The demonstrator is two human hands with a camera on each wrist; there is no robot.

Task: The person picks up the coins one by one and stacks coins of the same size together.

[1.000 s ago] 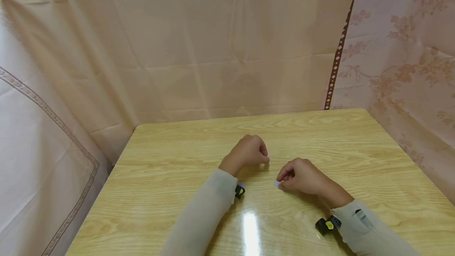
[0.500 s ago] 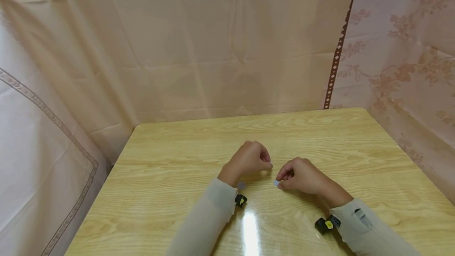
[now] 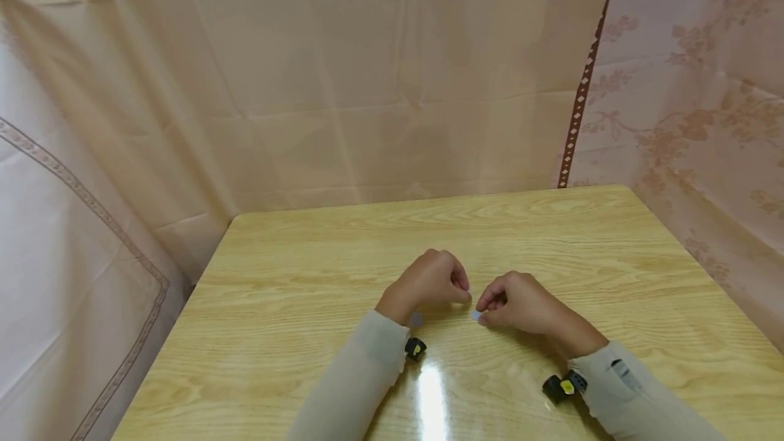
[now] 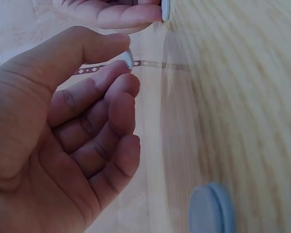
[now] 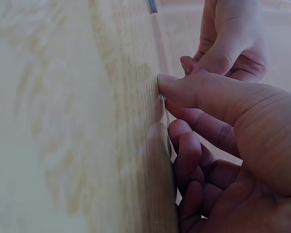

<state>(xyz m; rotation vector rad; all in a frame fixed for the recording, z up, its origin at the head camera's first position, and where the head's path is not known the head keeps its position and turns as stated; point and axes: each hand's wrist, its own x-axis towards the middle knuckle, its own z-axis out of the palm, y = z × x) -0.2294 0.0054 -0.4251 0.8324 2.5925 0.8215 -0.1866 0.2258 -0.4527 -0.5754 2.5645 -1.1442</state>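
My left hand [image 3: 429, 279] is just above the table, pinching a small pale disc [image 4: 128, 57] between thumb and index finger. Right of it, my right hand [image 3: 520, 301] rests low on the wood with thumb and index finger at the edge of a second pale-blue disc [image 3: 476, 316], which lies flat. In the right wrist view its fingertips touch the tabletop and mostly hide that disc. A thicker round grey-blue piece [image 4: 207, 211], with a seam like two stacked discs, lies on the table near my left wrist.
A light wood-grain table [image 3: 275, 332] spans the space beneath both hands. Beige cloth [image 3: 367, 87] hangs behind it, with floral cloth [image 3: 704, 121] on the right and pale cloth [image 3: 61, 257] on the left. Black wrist cameras [image 3: 557, 388] hang under the sleeves.
My left hand has come down and slightly right, nearer the right hand, with its disc pinched. The grey-blue piece shows more beside the left wrist. The right hand has stayed put.
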